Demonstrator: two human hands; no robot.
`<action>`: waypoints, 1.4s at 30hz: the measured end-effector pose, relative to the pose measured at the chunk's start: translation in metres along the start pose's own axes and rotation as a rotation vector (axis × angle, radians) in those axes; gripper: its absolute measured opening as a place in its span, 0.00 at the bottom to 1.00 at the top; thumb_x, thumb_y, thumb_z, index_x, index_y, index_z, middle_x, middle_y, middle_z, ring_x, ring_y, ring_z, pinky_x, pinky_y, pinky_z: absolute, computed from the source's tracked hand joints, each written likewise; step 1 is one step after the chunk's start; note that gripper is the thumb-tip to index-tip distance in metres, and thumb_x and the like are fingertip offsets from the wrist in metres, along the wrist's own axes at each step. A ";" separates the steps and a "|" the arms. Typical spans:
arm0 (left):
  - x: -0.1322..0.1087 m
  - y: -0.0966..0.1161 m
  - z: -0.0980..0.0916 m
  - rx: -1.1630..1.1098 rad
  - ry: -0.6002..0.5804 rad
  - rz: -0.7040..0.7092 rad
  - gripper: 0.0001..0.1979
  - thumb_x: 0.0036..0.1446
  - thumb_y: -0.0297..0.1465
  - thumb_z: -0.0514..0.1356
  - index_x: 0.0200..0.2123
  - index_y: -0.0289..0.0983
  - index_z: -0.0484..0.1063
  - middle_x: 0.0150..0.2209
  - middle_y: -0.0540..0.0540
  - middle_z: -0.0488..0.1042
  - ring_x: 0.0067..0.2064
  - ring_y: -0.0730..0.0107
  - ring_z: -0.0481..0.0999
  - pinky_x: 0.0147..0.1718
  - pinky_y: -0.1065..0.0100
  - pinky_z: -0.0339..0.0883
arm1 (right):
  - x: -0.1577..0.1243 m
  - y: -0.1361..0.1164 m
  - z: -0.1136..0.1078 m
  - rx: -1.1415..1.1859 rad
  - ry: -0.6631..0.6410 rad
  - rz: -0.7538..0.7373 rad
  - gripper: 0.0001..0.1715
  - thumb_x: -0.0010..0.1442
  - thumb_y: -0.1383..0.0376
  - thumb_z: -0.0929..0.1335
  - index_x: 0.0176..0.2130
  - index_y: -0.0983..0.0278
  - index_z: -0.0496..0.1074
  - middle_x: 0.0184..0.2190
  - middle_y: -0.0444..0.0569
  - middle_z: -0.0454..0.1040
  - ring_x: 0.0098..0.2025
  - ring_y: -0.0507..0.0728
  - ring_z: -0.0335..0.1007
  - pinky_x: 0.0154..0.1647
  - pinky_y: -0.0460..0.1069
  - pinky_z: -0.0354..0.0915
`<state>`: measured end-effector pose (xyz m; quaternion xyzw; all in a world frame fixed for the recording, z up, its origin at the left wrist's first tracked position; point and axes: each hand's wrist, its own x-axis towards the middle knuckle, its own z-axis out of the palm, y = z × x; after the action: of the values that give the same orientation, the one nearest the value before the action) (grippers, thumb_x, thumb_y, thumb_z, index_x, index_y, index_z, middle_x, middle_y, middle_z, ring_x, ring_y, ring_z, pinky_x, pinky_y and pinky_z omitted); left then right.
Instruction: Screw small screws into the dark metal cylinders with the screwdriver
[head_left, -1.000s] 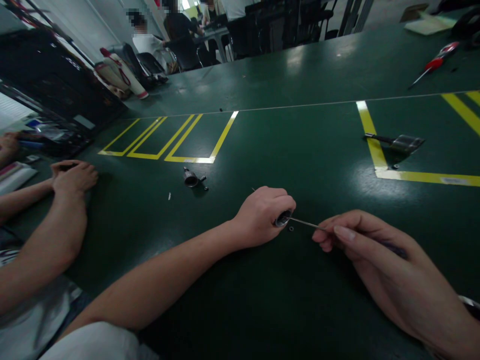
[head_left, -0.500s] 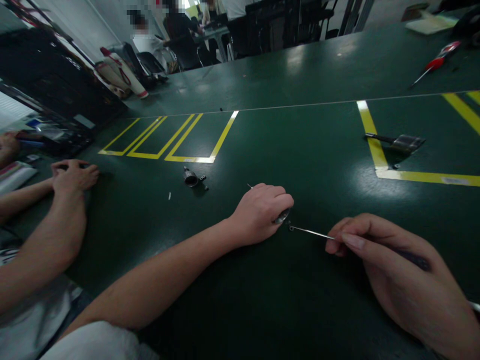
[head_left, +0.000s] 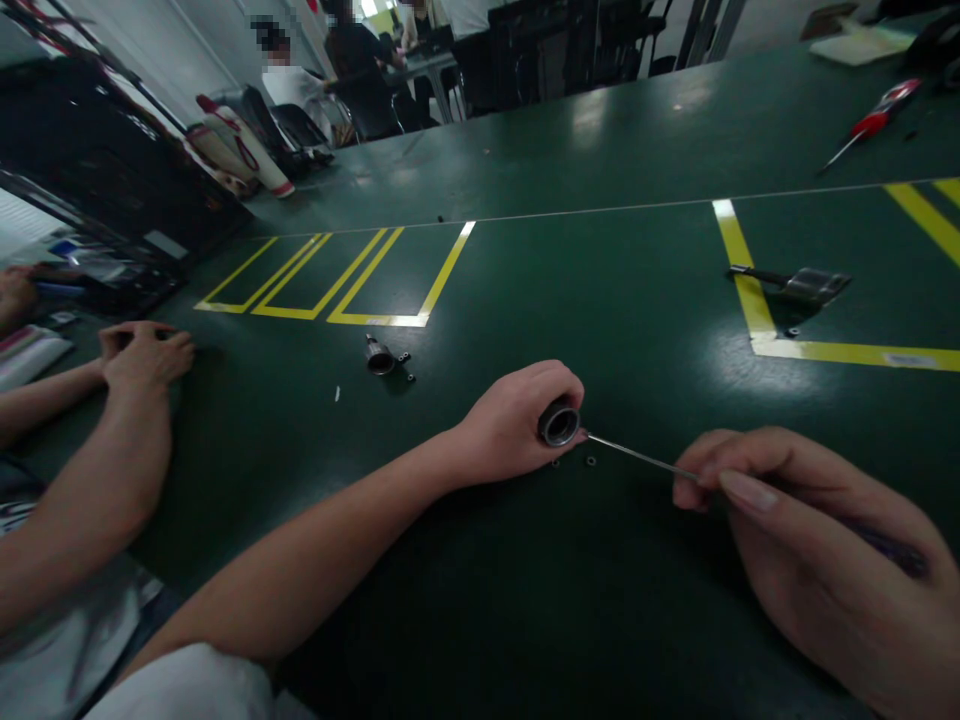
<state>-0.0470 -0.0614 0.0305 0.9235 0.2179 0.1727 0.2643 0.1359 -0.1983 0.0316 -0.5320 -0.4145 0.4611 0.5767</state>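
Observation:
My left hand point(head_left: 517, 415) is closed around a dark metal cup-shaped part point(head_left: 559, 424), its round hollow end facing me. In my right hand point(head_left: 817, 550) is a thin-shafted screwdriver point(head_left: 637, 455), its dark handle against the palm. The shaft's tip reaches my left fingertips beside the metal part; whether it touches the part I cannot tell. Below them on the table lie a small nut-like piece point(head_left: 590, 461) and another small ring-like piece point(head_left: 555, 463). Farther left rests a similar metal cup-shaped part point(head_left: 379, 358) with several small pieces point(head_left: 405, 357) beside it.
Yellow tape outlines point(head_left: 379, 320) mark the green table point(head_left: 585, 260). At right lies a dark stemmed cylindrical part point(head_left: 817, 285), with a red-handled screwdriver point(head_left: 874, 122) behind it. A small white sliver point(head_left: 337, 393) lies left. A co-worker's arm and hand point(head_left: 146, 355) occupy the left side.
My left hand has turned the metal part so its hollow end faces me. The screwdriver tip has lifted from the small piece on the table to my left fingertips; my right hand shifted right.

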 end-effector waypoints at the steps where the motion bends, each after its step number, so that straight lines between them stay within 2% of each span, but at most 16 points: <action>1: 0.000 0.000 0.000 -0.020 -0.001 0.015 0.09 0.51 0.29 0.63 0.33 0.33 0.65 0.34 0.47 0.70 0.35 0.73 0.68 0.31 0.72 0.63 | -0.001 0.000 0.000 -0.067 -0.029 -0.023 0.05 0.57 0.60 0.68 0.31 0.55 0.75 0.31 0.43 0.74 0.33 0.54 0.70 0.29 0.44 0.67; 7: 0.001 0.003 0.002 -0.047 -0.071 0.045 0.07 0.54 0.29 0.60 0.36 0.34 0.67 0.34 0.48 0.73 0.35 0.73 0.70 0.36 0.71 0.64 | -0.005 0.003 0.003 -0.494 -0.172 -0.262 0.08 0.62 0.64 0.65 0.41 0.53 0.70 0.39 0.44 0.74 0.41 0.56 0.71 0.39 0.48 0.68; 12: -0.001 0.004 0.006 0.099 -0.067 0.012 0.01 0.53 0.27 0.57 0.31 0.36 0.66 0.29 0.50 0.72 0.30 0.74 0.69 0.31 0.71 0.60 | -0.008 0.004 0.007 -0.690 -0.318 -0.481 0.15 0.60 0.68 0.65 0.47 0.54 0.66 0.43 0.46 0.72 0.46 0.58 0.68 0.47 0.53 0.66; 15: -0.001 0.007 0.006 0.242 -0.110 0.042 0.01 0.52 0.25 0.56 0.29 0.36 0.66 0.27 0.51 0.71 0.31 0.72 0.69 0.30 0.69 0.57 | -0.011 0.000 0.008 -0.735 -0.330 -0.551 0.16 0.60 0.70 0.64 0.47 0.57 0.67 0.42 0.46 0.73 0.46 0.58 0.69 0.48 0.52 0.65; 17: 0.000 0.009 0.005 0.313 -0.140 0.084 0.03 0.51 0.25 0.55 0.28 0.36 0.66 0.26 0.51 0.70 0.30 0.71 0.68 0.30 0.68 0.54 | -0.011 -0.003 0.008 -0.691 -0.323 -0.488 0.15 0.60 0.70 0.64 0.47 0.56 0.67 0.41 0.45 0.73 0.44 0.56 0.70 0.45 0.49 0.67; 21: -0.001 0.011 0.004 0.291 -0.153 0.127 0.03 0.52 0.25 0.54 0.27 0.36 0.66 0.25 0.51 0.69 0.29 0.72 0.66 0.30 0.67 0.53 | -0.005 -0.004 0.005 -0.430 -0.245 -0.144 0.06 0.62 0.63 0.65 0.39 0.55 0.71 0.37 0.42 0.75 0.38 0.53 0.72 0.33 0.44 0.68; 25: -0.002 0.008 0.005 0.154 -0.126 0.106 0.03 0.53 0.25 0.55 0.29 0.36 0.66 0.26 0.51 0.70 0.30 0.73 0.68 0.32 0.68 0.54 | 0.006 0.000 0.004 -0.024 -0.146 0.153 0.07 0.59 0.60 0.67 0.32 0.58 0.75 0.31 0.44 0.77 0.37 0.54 0.72 0.34 0.43 0.68; 28: -0.002 0.005 0.007 0.064 -0.118 0.100 0.02 0.54 0.24 0.55 0.30 0.35 0.66 0.28 0.50 0.71 0.32 0.73 0.70 0.34 0.68 0.56 | 0.012 0.000 0.007 0.160 -0.107 0.286 0.09 0.57 0.59 0.68 0.29 0.60 0.76 0.29 0.46 0.77 0.34 0.54 0.72 0.34 0.44 0.69; 31: -0.001 0.004 0.007 0.068 -0.119 0.096 0.02 0.53 0.24 0.55 0.30 0.35 0.66 0.28 0.51 0.72 0.32 0.74 0.70 0.34 0.69 0.57 | 0.010 -0.001 0.007 0.160 -0.088 0.271 0.10 0.57 0.59 0.67 0.29 0.59 0.76 0.28 0.45 0.76 0.33 0.54 0.72 0.33 0.44 0.69; 35: 0.001 0.004 0.005 0.207 -0.107 0.070 0.02 0.53 0.25 0.55 0.29 0.36 0.66 0.27 0.50 0.71 0.30 0.73 0.69 0.31 0.68 0.55 | -0.002 0.001 0.005 -0.215 -0.113 -0.007 0.06 0.59 0.61 0.67 0.35 0.54 0.75 0.34 0.43 0.76 0.38 0.54 0.72 0.36 0.44 0.67; 38: 0.002 0.006 0.003 0.343 -0.108 0.107 0.04 0.53 0.25 0.53 0.28 0.36 0.66 0.26 0.50 0.70 0.29 0.72 0.67 0.30 0.67 0.53 | -0.008 0.001 0.005 -0.416 -0.191 -0.145 0.08 0.59 0.62 0.67 0.40 0.53 0.74 0.39 0.43 0.75 0.40 0.55 0.71 0.39 0.46 0.67; 40: 0.002 0.006 0.003 0.404 -0.132 0.152 0.05 0.54 0.25 0.53 0.28 0.36 0.67 0.26 0.50 0.70 0.29 0.71 0.66 0.30 0.67 0.52 | -0.006 0.001 0.005 -0.405 -0.208 -0.110 0.07 0.59 0.61 0.67 0.39 0.54 0.74 0.38 0.43 0.75 0.39 0.55 0.71 0.37 0.47 0.67; 42: 0.002 0.007 0.003 0.408 -0.145 0.176 0.05 0.54 0.25 0.53 0.28 0.36 0.67 0.26 0.50 0.69 0.29 0.71 0.66 0.30 0.67 0.52 | -0.001 0.001 0.005 -0.299 -0.189 0.010 0.07 0.59 0.59 0.67 0.35 0.55 0.75 0.35 0.44 0.76 0.39 0.56 0.71 0.34 0.46 0.66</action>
<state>-0.0422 -0.0668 0.0322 0.9832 0.1476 0.0807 0.0712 0.1311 -0.1979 0.0313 -0.5681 -0.5283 0.4451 0.4474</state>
